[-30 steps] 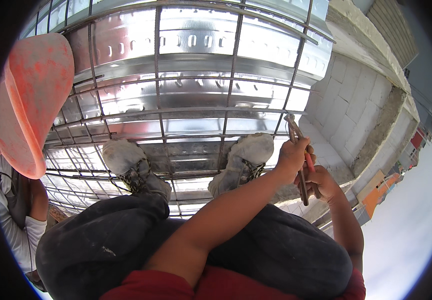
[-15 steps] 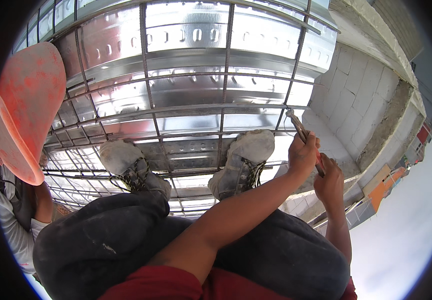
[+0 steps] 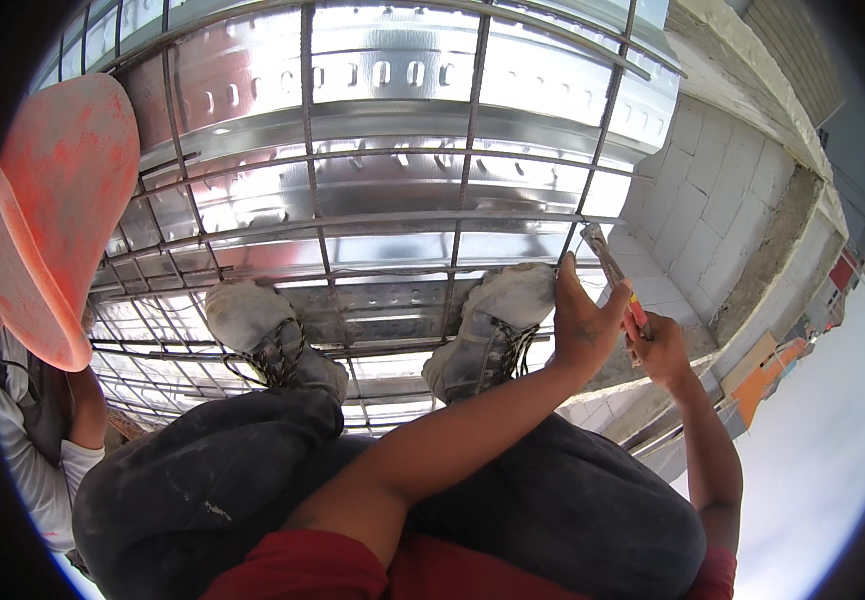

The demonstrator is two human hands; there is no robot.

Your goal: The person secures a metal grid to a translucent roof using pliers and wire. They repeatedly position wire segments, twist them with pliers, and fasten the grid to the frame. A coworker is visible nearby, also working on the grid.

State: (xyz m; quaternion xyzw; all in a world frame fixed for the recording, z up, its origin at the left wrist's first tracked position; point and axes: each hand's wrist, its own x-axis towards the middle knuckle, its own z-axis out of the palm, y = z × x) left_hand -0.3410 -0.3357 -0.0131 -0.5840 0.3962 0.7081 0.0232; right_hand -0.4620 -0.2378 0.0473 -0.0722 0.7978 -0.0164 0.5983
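My right hand is wrapped round the red handles of a pair of pincers. Their metal head points up and away, close to the crossing of two steel bars at the right end of the rebar mesh. A thin wire seems to loop by the head, but I cannot tell whether the jaws grip it. My left hand is just left of the pincers with fingers spread, one pointing up and another beside the handle; whether it touches the handle is unclear.
Shiny corrugated metal decking lies under the mesh, and my boots rest on it. A co-worker in a worn orange-red hard hat is close on the left. A pale block wall with a concrete edge borders the right, with a drop beyond.
My left hand has let go of the pincers' upper part and spread its fingers to their left. My right hand has shifted slightly up the handles. The view has moved slightly.
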